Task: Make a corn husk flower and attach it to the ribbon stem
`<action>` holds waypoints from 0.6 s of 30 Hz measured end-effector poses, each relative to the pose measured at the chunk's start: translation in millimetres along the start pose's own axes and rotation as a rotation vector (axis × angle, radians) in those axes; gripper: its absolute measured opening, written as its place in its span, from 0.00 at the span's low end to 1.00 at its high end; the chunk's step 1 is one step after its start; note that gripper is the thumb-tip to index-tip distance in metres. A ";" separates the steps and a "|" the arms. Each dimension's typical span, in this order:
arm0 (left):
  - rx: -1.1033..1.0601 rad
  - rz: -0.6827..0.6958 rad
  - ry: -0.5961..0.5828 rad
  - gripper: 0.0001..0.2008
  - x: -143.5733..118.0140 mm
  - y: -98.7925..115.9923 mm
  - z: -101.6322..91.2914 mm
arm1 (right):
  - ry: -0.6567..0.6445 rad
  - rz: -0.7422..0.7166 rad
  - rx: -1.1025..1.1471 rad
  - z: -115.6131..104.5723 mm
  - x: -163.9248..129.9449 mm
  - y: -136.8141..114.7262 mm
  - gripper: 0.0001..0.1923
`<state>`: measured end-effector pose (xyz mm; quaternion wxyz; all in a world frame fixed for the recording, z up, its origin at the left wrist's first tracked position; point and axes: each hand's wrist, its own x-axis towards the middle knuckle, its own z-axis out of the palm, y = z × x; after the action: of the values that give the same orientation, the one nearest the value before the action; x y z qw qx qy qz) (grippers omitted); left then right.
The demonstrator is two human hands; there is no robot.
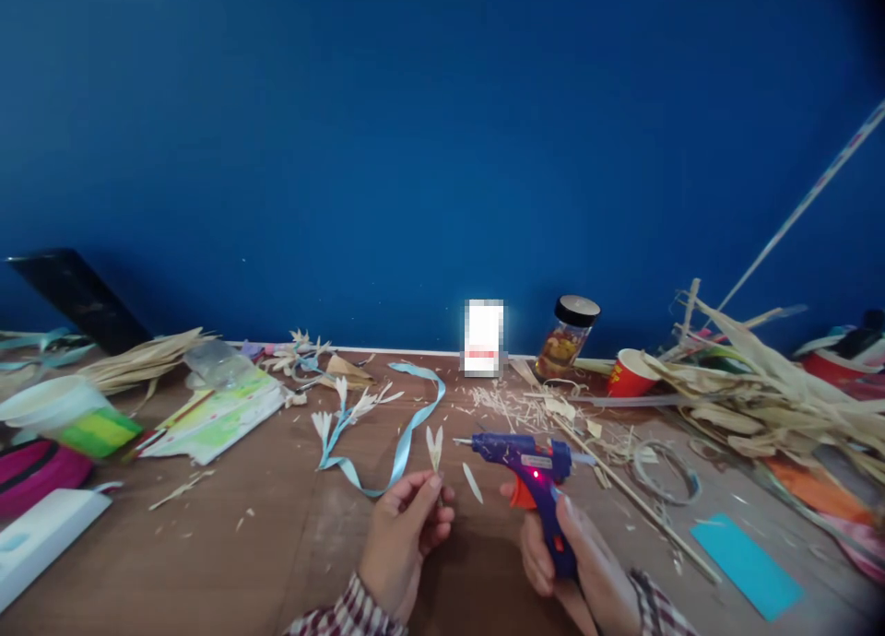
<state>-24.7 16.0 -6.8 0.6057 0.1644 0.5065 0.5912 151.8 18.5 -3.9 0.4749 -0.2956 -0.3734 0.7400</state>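
Between the thumb and fingers of my left hand is a small pale husk flower, its petals pointing up. My right hand grips a purple glue gun with an orange trigger and a glowing red light. The metal nozzle points left toward the flower, a short gap away. A loose pale petal lies on the table between my hands. Beyond my left hand, a light-blue ribbon curls across the table beside a sprig of white husk flowers with a blue-wrapped stem.
Pale scraps litter the table behind the glue gun. A dark-lidded jar, a red paper cup and piled dry husks stand at the right, with a tape roll and blue card nearer. A plastic cup is left.
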 end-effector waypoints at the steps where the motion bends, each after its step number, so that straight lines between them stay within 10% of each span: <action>1: -0.005 0.001 -0.006 0.08 0.7 -1.0 -0.3 | 0.000 0.013 0.004 0.5 -0.4 -0.3 0.22; 18: -0.101 -0.180 -0.016 0.03 -1.1 3.9 -1.0 | -0.168 -0.088 -0.561 -20.7 0.0 6.1 0.21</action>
<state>-27.3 15.5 -3.7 0.6679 0.0923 0.4837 0.5580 165.2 22.6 -20.2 0.3737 -0.3364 -0.6139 0.6085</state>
